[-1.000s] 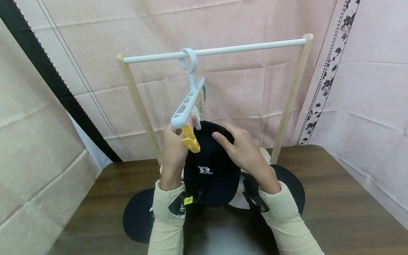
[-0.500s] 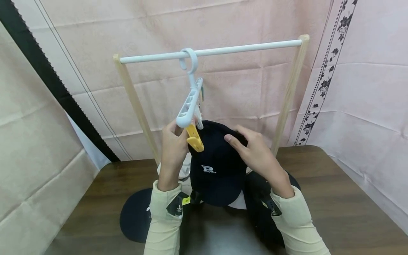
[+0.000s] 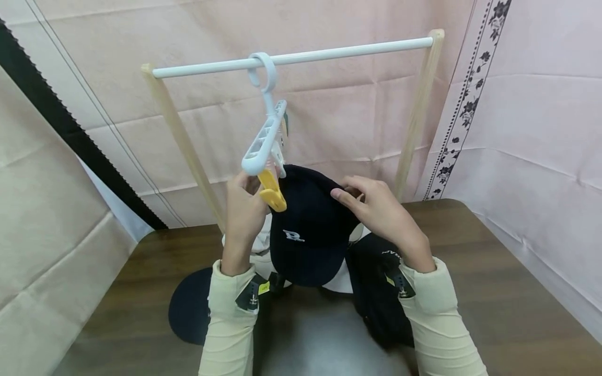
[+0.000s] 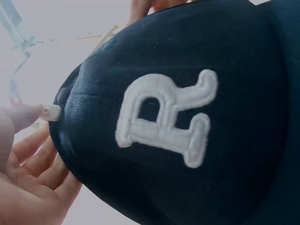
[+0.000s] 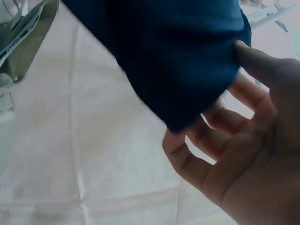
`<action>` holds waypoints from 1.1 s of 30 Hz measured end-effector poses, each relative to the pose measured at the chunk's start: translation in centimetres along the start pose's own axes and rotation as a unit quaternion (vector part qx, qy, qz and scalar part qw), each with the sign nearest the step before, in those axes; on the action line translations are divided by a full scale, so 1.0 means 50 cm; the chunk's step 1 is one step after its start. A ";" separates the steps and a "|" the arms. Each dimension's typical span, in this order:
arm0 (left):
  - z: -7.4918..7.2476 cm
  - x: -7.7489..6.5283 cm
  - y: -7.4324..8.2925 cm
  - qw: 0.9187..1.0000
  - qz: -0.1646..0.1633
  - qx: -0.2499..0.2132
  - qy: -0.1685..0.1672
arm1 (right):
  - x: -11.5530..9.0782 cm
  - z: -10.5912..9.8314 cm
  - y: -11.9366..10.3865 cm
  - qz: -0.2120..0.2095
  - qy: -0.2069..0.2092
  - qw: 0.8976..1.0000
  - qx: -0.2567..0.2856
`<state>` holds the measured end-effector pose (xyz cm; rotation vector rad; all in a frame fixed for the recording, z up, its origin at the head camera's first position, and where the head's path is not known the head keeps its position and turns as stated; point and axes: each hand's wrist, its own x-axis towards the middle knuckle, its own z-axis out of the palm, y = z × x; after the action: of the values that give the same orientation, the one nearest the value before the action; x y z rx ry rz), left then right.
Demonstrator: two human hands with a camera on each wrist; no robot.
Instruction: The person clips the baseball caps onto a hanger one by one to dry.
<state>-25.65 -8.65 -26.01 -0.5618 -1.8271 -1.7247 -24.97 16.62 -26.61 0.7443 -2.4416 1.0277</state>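
Observation:
A black baseball cap (image 3: 312, 224) with a white raised letter R hangs upright, brim down, below a pale blue clip hanger (image 3: 263, 143). In the head view, my left hand (image 3: 245, 211) pinches the crown's upper left beside a yellow clip (image 3: 271, 193). A white clip (image 3: 278, 159) hangs just behind that. The left wrist view shows that thumb on the crown's front, fingers behind. My right hand (image 3: 376, 209) holds the crown's upper right edge. In the right wrist view its thumb (image 5: 253, 58) lies on the near side, fingers curled behind the cloth.
The hanger hooks over a white rail (image 3: 329, 54) on a wooden-legged rack. On the brown table (image 3: 470, 292), a dark cap (image 3: 190, 305) lies at the left and another black cap (image 3: 376, 297) under my right wrist. White caps (image 3: 340, 279) show behind the held one.
My right hand has shifted right along the cap's edge, and the crown's right side is drawn outward. My left hand stays by the yellow clip. The head view has tilted slightly.

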 end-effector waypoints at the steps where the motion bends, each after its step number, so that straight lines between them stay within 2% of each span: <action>1: -0.003 0.000 0.000 1.000 0.000 0.003 0.001 | -0.001 -0.003 0.001 0.001 -0.009 1.000 -0.002; 7: -0.015 -0.005 -0.002 1.000 -0.011 0.007 -0.001 | -0.011 -0.011 0.015 0.012 -0.049 0.999 0.001; 10: -0.018 -0.005 -0.001 1.000 -0.005 0.015 0.000 | -0.017 -0.013 0.017 0.015 -0.077 0.997 0.005; 19: -0.014 -0.004 -0.001 1.000 0.011 0.020 -0.008 | -0.039 -0.023 0.020 0.025 -0.174 0.984 -0.037; 25: -0.013 0.001 -0.001 0.999 0.019 0.023 -0.014 | -0.067 -0.039 0.034 0.031 -0.251 0.966 -0.058; 28: -0.016 0.001 0.001 0.999 0.019 0.032 -0.011 | -0.082 -0.044 0.043 0.018 -0.281 0.958 -0.056; 33: -0.025 0.004 0.003 0.998 0.024 0.055 0.000 | -0.094 -0.048 0.055 -0.032 -0.358 0.931 -0.064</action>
<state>-25.57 -9.89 -25.76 -0.5556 -1.8806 -1.5825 -22.58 21.54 -29.01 1.3260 -3.0107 0.6205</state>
